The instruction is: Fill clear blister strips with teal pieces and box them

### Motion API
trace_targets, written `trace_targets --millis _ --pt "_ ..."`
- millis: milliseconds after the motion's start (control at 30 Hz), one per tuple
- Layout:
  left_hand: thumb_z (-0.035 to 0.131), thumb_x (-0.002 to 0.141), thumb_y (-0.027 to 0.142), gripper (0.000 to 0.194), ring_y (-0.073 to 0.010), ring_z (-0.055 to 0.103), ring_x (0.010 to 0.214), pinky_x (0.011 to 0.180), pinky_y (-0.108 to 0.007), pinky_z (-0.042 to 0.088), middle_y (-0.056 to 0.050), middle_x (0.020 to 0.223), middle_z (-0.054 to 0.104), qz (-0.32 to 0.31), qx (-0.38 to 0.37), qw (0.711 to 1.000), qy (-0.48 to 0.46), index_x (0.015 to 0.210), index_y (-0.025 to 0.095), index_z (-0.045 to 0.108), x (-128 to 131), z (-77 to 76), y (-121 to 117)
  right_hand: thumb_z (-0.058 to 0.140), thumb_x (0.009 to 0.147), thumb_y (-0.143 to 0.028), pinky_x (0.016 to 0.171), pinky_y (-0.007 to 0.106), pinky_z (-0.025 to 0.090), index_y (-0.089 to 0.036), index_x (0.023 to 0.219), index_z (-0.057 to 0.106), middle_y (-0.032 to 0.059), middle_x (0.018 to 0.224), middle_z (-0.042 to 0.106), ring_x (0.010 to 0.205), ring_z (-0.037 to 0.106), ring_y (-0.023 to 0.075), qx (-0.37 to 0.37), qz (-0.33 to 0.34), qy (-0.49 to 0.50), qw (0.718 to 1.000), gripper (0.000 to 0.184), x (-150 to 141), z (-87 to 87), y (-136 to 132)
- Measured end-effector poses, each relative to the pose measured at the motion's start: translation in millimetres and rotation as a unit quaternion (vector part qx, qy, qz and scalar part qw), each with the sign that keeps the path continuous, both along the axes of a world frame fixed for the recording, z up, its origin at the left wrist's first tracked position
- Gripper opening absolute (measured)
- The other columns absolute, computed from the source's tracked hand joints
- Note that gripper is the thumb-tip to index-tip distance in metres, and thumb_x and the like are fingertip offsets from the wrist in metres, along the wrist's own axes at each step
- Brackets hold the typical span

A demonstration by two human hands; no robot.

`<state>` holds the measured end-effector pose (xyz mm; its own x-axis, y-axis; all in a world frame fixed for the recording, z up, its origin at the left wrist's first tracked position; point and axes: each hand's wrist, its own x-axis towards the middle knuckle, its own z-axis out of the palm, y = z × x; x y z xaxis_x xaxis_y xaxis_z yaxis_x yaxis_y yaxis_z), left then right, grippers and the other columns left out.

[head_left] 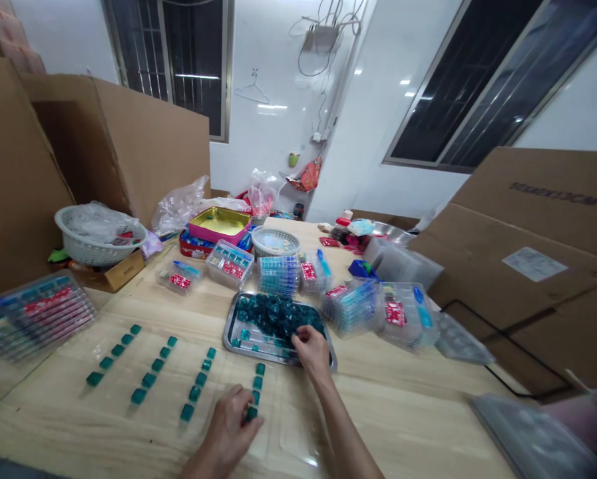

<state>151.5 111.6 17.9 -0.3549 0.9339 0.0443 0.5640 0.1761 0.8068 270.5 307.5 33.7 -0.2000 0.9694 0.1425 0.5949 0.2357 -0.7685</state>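
Observation:
My left hand (228, 426) is low in the middle, its thumb and fingers closed around the nearest teal block (251, 413) of the rightmost row. Part of that block is hidden by the fingers. My right hand (312, 349) reaches over the front rim of a metal tray (283, 358), fingertips pinched together at the edge of a pile of teal translucent pieces (273, 316). What lies between those fingertips is hidden. Left of my hands, more teal blocks stand in spaced rows, one of them a row (194, 394) beside my left hand, on what looks like clear plastic.
Behind the tray stand clear packed boxes (229, 264) and a stack of clear trays (278, 275). Another packed stack (38, 313) is at the left. A pink tin (219, 224) and white baskets (101, 236) sit farther back. Cardboard boxes (542, 259) flank the wooden table (402, 412).

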Motion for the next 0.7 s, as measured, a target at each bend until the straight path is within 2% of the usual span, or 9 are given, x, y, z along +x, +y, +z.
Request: trace_targets --millis 67,100,200,267,367,467,533,633,700 --pt "0.056 0.071 0.024 0.008 -0.014 0.049 0.059 0.058 -0.025 0.037 -0.001 0.068 0.053 0.038 0.015 0.998 -0.048 0.072 0.017 0.059 -3 10.7 3 0.058 0.066 -0.034 0.055 0.028 0.045 -0.018 0.075 0.06 0.002 0.063 0.064 0.061 0.06 0.0189 -0.065 0.052 0.07 0.994 0.018 1 0.6 -21" --pt "0.054 0.073 0.028 0.012 -0.014 0.05 0.059 0.057 -0.025 0.037 -0.001 0.068 0.054 0.055 0.025 0.994 -0.094 0.074 0.016 0.059 -5 16.0 5 0.061 0.065 -0.036 0.052 0.027 0.045 -0.018 0.077 0.06 0.0014 0.061 0.063 0.058 0.06 0.0181 -0.118 0.091 0.121 0.981 0.022 1 1.0 -34" --pt "0.054 0.073 0.035 0.022 -0.0156 0.054 0.066 0.056 -0.024 0.041 -0.003 0.073 0.058 0.04 0.029 0.952 -0.303 0.083 0.015 0.057 -9 27.8 10 0.071 0.061 -0.038 0.051 0.025 0.044 -0.016 0.079 0.061 0.0003 0.06 0.063 0.053 0.058 0.0144 -0.284 0.204 0.252 0.902 0.031 2 2.9 -75" --pt "0.06 0.067 0.035 0.027 -0.0145 0.054 0.063 0.054 -0.024 0.041 -0.002 0.07 0.059 0.011 0.016 0.914 -0.404 0.084 0.014 0.055 -10 30.7 11 0.075 0.059 -0.039 0.054 0.024 0.045 -0.016 0.08 0.062 0.0 0.061 0.064 0.053 0.057 0.0124 -0.337 0.24 0.278 0.867 0.033 3 3.4 -97" --pt "0.064 0.06 0.028 0.022 -0.0105 0.049 0.054 0.051 -0.021 0.036 0.002 0.058 0.054 0.009 -0.005 0.906 -0.424 0.073 0.014 0.055 -10 27.7 5 0.076 0.06 -0.042 0.054 0.024 0.045 -0.016 0.08 0.061 -0.0004 0.06 0.063 0.053 0.057 0.0118 -0.365 0.257 0.285 0.848 0.036 5 -0.1 -117" --pt "0.06 0.058 0.019 0.011 -0.01 0.047 0.053 0.051 -0.021 0.033 0.003 0.056 0.052 0.009 -0.026 0.932 -0.362 0.066 0.014 0.055 -9 20.4 -5 0.072 0.062 -0.043 0.049 0.023 0.041 -0.017 0.076 0.056 -0.003 0.054 0.058 0.046 0.052 0.0111 -0.371 0.267 0.253 0.852 0.033 7 -8.4 -129" --pt "0.056 0.059 0.015 0.003 -0.0113 0.047 0.054 0.053 -0.022 0.033 0.003 0.055 0.051 0.0 -0.045 0.962 -0.27 0.063 0.014 0.056 -7 15.9 -12 0.066 0.065 -0.038 0.047 0.022 0.037 -0.018 0.069 0.051 -0.0043 0.051 0.053 0.044 0.049 0.011 -0.345 0.269 0.206 0.875 0.025 7 -13.4 -135" --pt "0.051 0.066 0.012 0.009 -0.0147 0.051 0.059 0.058 -0.025 0.034 0.0 0.057 0.054 0.007 -0.069 0.993 -0.098 0.061 0.016 0.057 -3 11.5 -19 0.056 0.069 -0.024 0.05 0.023 0.034 -0.019 0.061 0.05 -0.0022 0.053 0.052 0.051 0.049 0.013 -0.218 0.257 0.081 0.938 0.011 4 -14.9 -144" --pt "0.047 0.071 0.011 0.014 -0.017 0.053 0.065 0.063 -0.027 0.035 -0.002 0.063 0.057 0.015 -0.06 0.998 -0.02 0.063 0.017 0.058 0 9.2 -22 0.051 0.071 -0.019 0.054 0.025 0.034 -0.018 0.062 0.053 -0.0003 0.056 0.055 0.056 0.051 0.015 -0.131 0.251 0.0 0.959 0.01 2 -12.1 -148"
